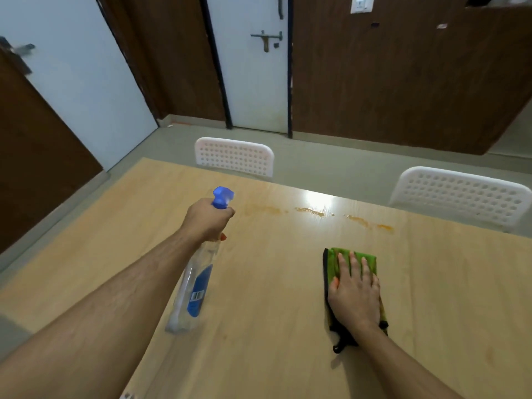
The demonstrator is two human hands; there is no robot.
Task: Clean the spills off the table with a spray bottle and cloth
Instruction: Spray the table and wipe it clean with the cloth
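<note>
From the head camera, the left hand (207, 218) grips the neck of the spray bottle (193, 286), fingers curled round it, its blue nozzle aimed toward the far side of the table (273, 326). The right hand (355, 293) lies flat with straight fingers on the green cloth (358, 262), which rests on the tabletop. Orange spills (313, 212) streak the wood beyond both hands. Two white chairs (234, 156) stand at the far edge.

Even, moderately bright indoor light. A white glare patch (318, 198) sits near the tabletop's (273, 283) far edge. Wide-angle distortion bends the edges.
</note>
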